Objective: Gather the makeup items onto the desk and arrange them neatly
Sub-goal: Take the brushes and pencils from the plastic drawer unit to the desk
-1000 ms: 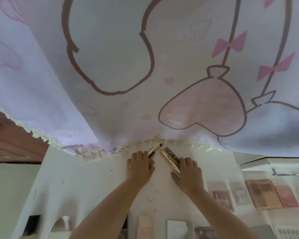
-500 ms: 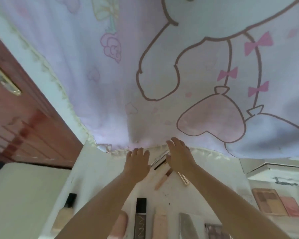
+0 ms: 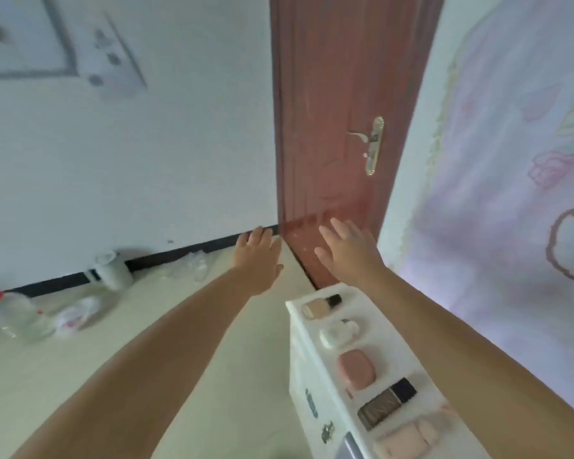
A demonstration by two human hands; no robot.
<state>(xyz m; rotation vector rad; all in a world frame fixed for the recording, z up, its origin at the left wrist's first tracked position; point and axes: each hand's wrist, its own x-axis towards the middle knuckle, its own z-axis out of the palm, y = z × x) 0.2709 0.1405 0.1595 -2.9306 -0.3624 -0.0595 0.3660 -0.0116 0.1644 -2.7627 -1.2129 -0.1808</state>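
Your left hand (image 3: pixel 257 260) and right hand (image 3: pixel 347 251) hover spread, holding nothing, beyond the white surface (image 3: pixel 391 339) edge, over open floor (image 3: pixel 140 352).

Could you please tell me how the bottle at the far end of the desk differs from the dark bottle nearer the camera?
The far bottle is beige and squat; the dark bottle is brownish-grey, longer, and carries lettering. The far bottle lies by the desk's end, the dark one beyond the pink case. Both lie flat, black caps pointing right.

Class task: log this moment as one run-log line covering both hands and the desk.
left hand: open, empty | right hand: open, empty | desk: makeup items in a row along its edge | view: turned toward door
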